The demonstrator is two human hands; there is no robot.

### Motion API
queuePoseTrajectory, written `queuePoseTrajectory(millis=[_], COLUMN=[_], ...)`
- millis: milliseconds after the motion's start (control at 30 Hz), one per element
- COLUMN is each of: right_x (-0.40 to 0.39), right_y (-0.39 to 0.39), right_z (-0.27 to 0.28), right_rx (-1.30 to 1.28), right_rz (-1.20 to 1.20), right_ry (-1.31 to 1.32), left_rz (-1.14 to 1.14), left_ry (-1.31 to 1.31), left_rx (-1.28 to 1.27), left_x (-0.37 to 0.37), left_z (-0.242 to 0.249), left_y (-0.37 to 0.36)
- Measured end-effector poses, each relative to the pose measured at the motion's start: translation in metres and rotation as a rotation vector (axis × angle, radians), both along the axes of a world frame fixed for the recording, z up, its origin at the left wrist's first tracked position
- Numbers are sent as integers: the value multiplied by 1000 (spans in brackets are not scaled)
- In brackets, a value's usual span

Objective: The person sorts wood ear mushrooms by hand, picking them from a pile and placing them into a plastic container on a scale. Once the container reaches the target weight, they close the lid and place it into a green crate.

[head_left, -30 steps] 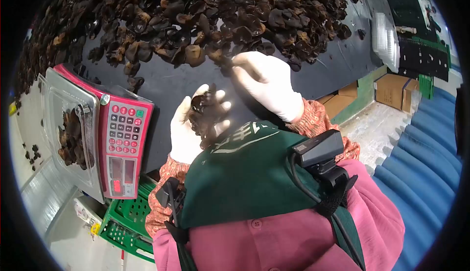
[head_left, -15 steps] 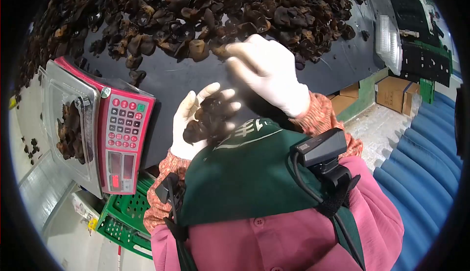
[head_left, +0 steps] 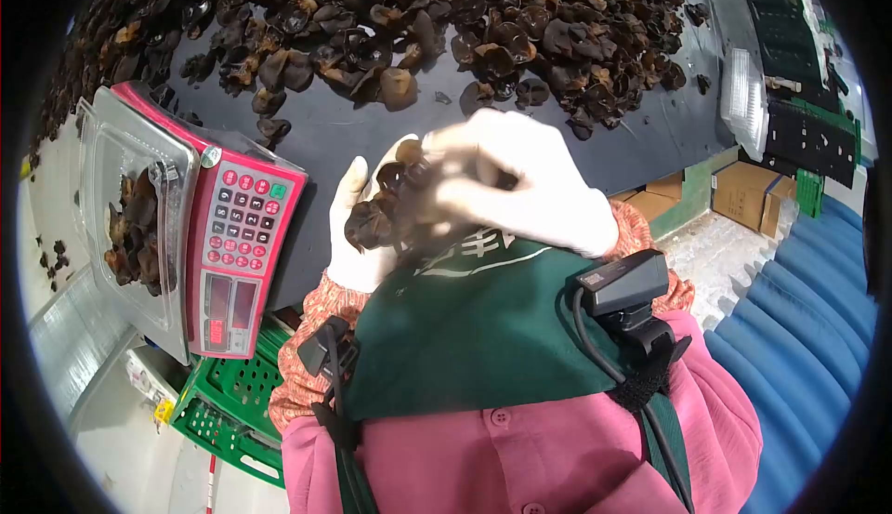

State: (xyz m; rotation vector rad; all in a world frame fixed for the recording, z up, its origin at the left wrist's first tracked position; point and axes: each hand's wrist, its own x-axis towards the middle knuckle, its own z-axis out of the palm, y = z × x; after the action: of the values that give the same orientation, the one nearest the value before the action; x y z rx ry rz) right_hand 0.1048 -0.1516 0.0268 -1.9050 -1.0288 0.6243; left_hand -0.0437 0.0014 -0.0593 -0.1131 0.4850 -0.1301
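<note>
My left hand, in a white glove, is cupped in front of the apron with several dark wood ear mushrooms in its palm. Over that palm is my right hand, gloved too, its fingers curled in a pinch at a brown wood ear mushroom. Motion blurs the right fingertips, and they partly cover the handful. Beyond both hands a large heap of wood ear mushrooms spreads over the dark table. To the left, a red digital scale carries a tray with more wood ear mushrooms.
A green plastic crate is below the scale. On the right are a clear plastic container at the table edge, a cardboard box on the floor and blue corrugated sheeting.
My right hand has come from the edge of the heap toward me and over my left palm. The left hand keeps its mushrooms. The view has shifted slightly.
</note>
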Motion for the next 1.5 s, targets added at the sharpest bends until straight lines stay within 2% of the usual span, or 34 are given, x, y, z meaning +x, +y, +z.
queuePoseTrajectory(millis=[33,100,133,167,233,267,333,367,433,467,500,567,600,633,667,700,767,800,833,900,933,1000,1100,1167,1233,1300,1333,1367,1400,1433,1500], right_x=[5,17,22,23,25,28,31,30,21,19,7,4,2,-2,-3,-4,-2,-4,-12,-30,-38,-48,-48,-29,-9,7,17,22,29,30,36], right_y=[5,21,29,38,49,51,52,53,46,39,37,28,28,24,24,25,25,31,37,50,55,53,51,44,29,-13,-35,-57,-79,-99,-139], right_z=[-12,-38,-41,-47,-61,-69,-71,-70,-42,-34,-20,-18,-17,-15,-14,-14,-5,4,1,-3,-21,-27,-32,1,6,18,22,28,29,34,33], right_rx=[65,158,75,31,-130,-67,7,49,22,-76,14,-22,-51,-40,-33,-23,9,19,60,83,168,87,169,360,421,236,153,43,-69,-203,-490], right_rz=[-79,-204,-134,-87,31,29,20,-29,-119,-129,-168,118,227,266,261,260,219,282,317,396,362,332,361,339,219,49,0,-78,-108,-200,-181], right_ry=[-124,-319,-557,-638,-757,-723,-701,-661,-378,-133,325,67,38,-231,-179,-125,-496,-513,-536,-574,-622,-639,-571,-224,-92,-91,-72,-61,-177,-115,-241], left_rz=[43,21,13,18,39,61,52,49,50,47,40,-76,-52,-27,-15,-45,-98,-60,-57,-83,-97,-105,-2,-37,-142,-184,-220,-154,-147,-141,-37], left_ry=[-147,-195,-219,-199,-162,-127,-5,60,42,48,54,27,10,-5,41,-27,-154,41,-85,-81,-70,-103,-89,-185,-100,-57,32,-9,48,106,120], left_rx=[-178,-134,-110,-108,-104,-124,11,76,64,72,79,378,283,188,95,114,156,446,367,920,1199,1228,271,757,433,112,192,177,235,292,224], left_x=[-4,-4,-3,-3,-6,-7,-6,-6,-6,-4,-2,-7,-2,3,5,3,-7,-6,-3,-9,-12,-11,-14,-10,-5,-9,-7,-8,-11,-13,-20], left_z=[-9,-9,-5,-4,-2,3,11,12,11,15,16,4,8,14,23,16,-4,0,14,8,1,-5,-26,4,9,2,9,5,6,8,8], left_y=[6,3,1,1,1,2,2,2,3,3,3,4,4,4,3,4,9,2,7,2,0,-3,-1,-2,-2,-2,-1,-2,1,5,12])
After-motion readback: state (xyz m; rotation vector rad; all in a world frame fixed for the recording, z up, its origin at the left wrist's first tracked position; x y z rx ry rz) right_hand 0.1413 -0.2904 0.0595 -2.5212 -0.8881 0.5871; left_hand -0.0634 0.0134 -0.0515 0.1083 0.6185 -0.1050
